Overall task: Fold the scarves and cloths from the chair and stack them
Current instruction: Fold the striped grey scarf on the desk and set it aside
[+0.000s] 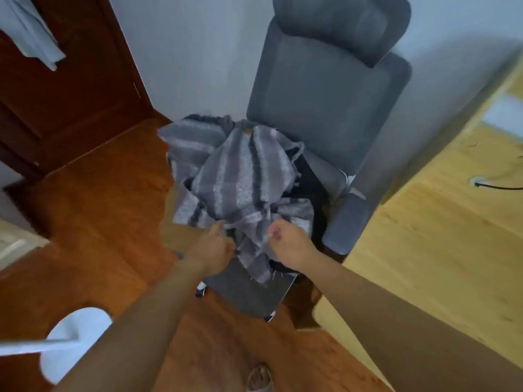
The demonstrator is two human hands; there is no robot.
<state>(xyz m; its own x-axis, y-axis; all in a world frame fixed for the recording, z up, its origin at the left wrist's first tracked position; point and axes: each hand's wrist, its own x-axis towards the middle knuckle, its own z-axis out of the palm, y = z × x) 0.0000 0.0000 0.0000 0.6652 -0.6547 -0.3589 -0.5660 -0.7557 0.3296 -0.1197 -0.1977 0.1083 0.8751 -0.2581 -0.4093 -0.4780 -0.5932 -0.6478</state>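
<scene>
A grey striped scarf (pixel 240 176) lies bunched in a heap over the seat and left armrest of a grey office chair (pixel 325 89). Its fringed lower edge hangs over the front of the seat. My left hand (pixel 213 247) grips the scarf's lower edge at the left, thumb up. My right hand (pixel 288 241) pinches the same edge a little to the right. Something dark lies under the scarf on the seat; I cannot tell what it is.
A light wooden desk (pixel 438 236) stands close on the right, with a cable hole (pixel 478 182). A dark wooden door (pixel 56 108) is at the left. A white round stand base (pixel 76 340) sits on the wooden floor at lower left. A foot (pixel 259 377) shows at the bottom.
</scene>
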